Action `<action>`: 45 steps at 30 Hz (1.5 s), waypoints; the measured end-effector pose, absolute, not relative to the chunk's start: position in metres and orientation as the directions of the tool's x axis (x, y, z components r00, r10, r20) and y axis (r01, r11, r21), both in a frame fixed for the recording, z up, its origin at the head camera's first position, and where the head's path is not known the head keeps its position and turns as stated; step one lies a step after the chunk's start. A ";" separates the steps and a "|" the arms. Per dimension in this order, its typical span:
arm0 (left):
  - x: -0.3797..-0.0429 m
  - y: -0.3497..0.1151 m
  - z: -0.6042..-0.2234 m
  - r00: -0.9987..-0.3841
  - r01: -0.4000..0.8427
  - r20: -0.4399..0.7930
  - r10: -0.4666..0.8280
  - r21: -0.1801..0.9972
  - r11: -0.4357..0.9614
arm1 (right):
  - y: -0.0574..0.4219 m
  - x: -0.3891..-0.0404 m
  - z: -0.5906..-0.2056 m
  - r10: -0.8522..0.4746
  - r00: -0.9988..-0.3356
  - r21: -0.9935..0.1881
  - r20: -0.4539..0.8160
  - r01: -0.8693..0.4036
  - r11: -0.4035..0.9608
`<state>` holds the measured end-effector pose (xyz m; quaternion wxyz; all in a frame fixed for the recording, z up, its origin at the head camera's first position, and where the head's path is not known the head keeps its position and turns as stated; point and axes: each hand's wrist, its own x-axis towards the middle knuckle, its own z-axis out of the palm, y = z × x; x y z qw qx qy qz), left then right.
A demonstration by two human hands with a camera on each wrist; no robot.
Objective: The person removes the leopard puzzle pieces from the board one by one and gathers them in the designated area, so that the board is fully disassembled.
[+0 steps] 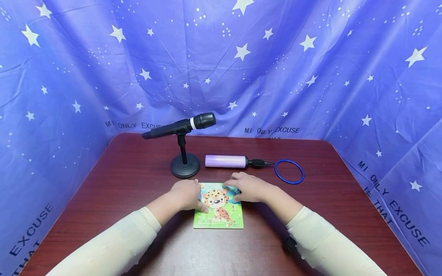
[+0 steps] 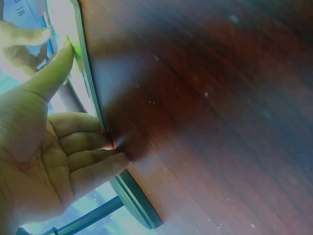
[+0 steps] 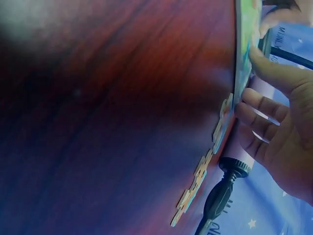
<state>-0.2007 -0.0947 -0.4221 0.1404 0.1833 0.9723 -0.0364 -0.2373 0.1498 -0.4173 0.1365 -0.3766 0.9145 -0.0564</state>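
A thin puzzle board (image 1: 218, 225) with a spotted leopard cub on green grass lies flat on the table. My left hand (image 1: 186, 194) rests at its left side, the thumb lying over the picture and the fingers reaching down along the edge to the tabletop. At the upper right corner, my right hand (image 1: 251, 187) touches the board with thumb and fingertips spread apart over a blue patch. In the right wrist view, several loose jigsaw pieces (image 3: 190, 186) lie on the table beside the board; the right arm hides them from the head view.
Behind the board stands a black microphone (image 1: 179, 125) on a round-based stand (image 1: 185, 166). A lilac hand pump (image 1: 226, 161) with a black nozzle lies to its right, beside a blue ring (image 1: 289, 171). A starry purple curtain (image 1: 221, 69) surrounds the dark red table (image 1: 138, 149).
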 end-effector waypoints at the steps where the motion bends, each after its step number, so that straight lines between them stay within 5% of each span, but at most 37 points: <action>1: -0.201 -0.095 -0.422 -0.890 0.370 -0.292 0.350 -0.014 0.929 | 0.148 -0.237 -0.418 -0.708 -0.675 -0.186 -0.208 -0.683 0.706; 5: -0.200 -0.096 -0.422 -0.880 0.378 -0.310 0.361 0.004 0.926 | 0.145 -0.237 -0.421 -0.705 -0.679 -0.135 -0.207 -0.694 0.708; 10: -0.195 -0.098 -0.417 -0.849 0.504 -0.175 0.499 0.019 0.864 | 0.145 -0.240 -0.425 -0.708 -0.678 -0.136 -0.198 -0.696 0.705; 16: -0.180 -0.089 -0.415 -0.559 0.819 -0.126 0.820 0.076 0.569 | 0.147 -0.243 -0.429 -0.711 -0.677 -0.157 -0.191 -0.694 0.703; 19: -0.174 -0.086 -0.421 -0.484 0.864 -0.174 0.858 0.063 0.500 | 0.147 -0.243 -0.428 -0.714 -0.671 -0.165 -0.198 -0.696 0.699; 38: -0.173 -0.084 -0.428 -0.505 0.812 -0.269 0.820 0.175 0.557 | 0.137 -0.246 -0.419 -0.803 -0.581 0.051 -0.133 -0.813 0.579; 45: -0.174 -0.083 -0.427 -0.511 0.797 -0.285 0.811 0.197 0.571 | 0.136 -0.250 -0.416 -0.808 -0.580 -0.028 -0.102 -0.811 0.585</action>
